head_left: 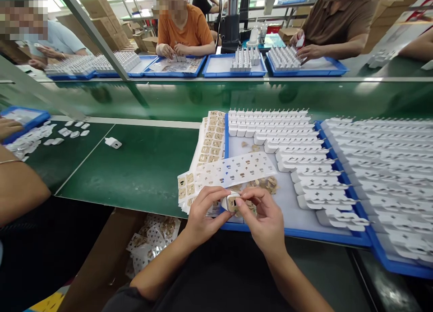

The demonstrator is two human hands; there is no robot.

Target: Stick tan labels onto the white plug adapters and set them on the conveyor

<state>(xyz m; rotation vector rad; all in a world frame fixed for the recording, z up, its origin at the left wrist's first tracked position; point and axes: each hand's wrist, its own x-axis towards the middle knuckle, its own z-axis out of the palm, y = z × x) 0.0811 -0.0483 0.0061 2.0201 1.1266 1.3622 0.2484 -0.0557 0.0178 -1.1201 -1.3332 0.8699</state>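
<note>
A small white plug-in charger (224,204) is pinched between the thumb and fingers of my left hand (204,213), its port end turned toward me. Over that end lies a tan sticker (232,204) with dark port cutouts. My right hand (265,215) has thumb and index finger closed at the sticker's right edge, touching the charger; whether the sticker is fully stuck down I cannot tell. Just behind my hands, a partly used sticker sheet (248,168) lies across a stack of sticker sheets (211,138) and the tray. Loose tan scraps (267,184) lie beside my right fingers.
A blue-rimmed tray (287,233) holds rows of white chargers (270,118), prongs up; another full tray (382,176) stands at right. One charger (113,143) lies on the green bench at left. A box of waste sheets (152,240) sits below. Co-workers sit opposite and at left.
</note>
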